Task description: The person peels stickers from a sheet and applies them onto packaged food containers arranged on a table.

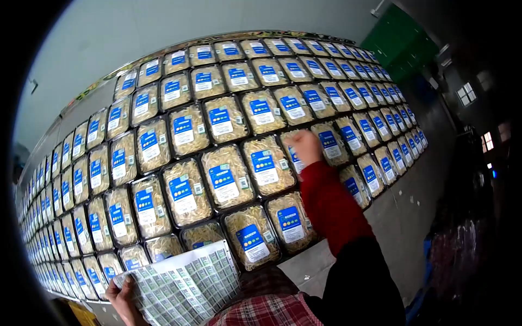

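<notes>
My left hand (124,300) grips the corner of a sheet of small stickers (185,280), thumb on top. The sheet, printed with rows of greenish-grey squares, tilts over the nearest packs. My right hand (306,146), fingers curled together, is over a pack of pale bean sprouts (296,163) and partly covers its blue-and-white label. Whatever is between those fingers, if anything, is hidden. Left of it lies another sprout pack (265,164) in a black tray, with a small square sticker (284,163) beside its label.
Many similar packs lie in close rows across a grey metal table (399,204), whose front edge is near my body. A pale wall (217,19) runs behind. At the back right is a green panel (399,41). Dark clutter, partly bluish, lies at the right.
</notes>
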Demonstrator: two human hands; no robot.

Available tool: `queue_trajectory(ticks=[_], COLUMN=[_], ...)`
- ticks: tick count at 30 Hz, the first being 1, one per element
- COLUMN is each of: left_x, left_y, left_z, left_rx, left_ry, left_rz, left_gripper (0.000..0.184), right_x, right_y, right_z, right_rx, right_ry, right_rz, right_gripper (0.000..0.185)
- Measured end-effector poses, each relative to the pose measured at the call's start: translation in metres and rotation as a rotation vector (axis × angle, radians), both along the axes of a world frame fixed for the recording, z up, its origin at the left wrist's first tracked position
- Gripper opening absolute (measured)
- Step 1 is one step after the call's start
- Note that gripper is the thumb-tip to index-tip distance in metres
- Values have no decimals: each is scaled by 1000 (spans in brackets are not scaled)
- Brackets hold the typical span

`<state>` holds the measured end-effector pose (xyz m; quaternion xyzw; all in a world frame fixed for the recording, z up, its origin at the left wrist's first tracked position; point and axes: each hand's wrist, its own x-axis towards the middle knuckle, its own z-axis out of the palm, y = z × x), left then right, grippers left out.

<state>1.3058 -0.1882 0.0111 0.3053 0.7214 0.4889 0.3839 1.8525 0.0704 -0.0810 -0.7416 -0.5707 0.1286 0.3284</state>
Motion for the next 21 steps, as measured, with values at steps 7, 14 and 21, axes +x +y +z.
queue_trajectory(ticks=[7, 14, 21], left_x=[22, 39, 48], left_y=[30, 54, 73], left_z=[7, 6, 3], left_rx=[47, 31, -7], left_ry=[-83, -39, -81], left_rz=[-64, -106, -141], left_gripper=[15, 17, 19], right_x=[81, 52, 178], right_y=[4, 6, 27], right_z=[-4, -12, 29], right_rx=[-68, -211, -236], right_ry=[351, -193, 231], right_rz=[65, -39, -49], right_gripper=[21, 30, 42])
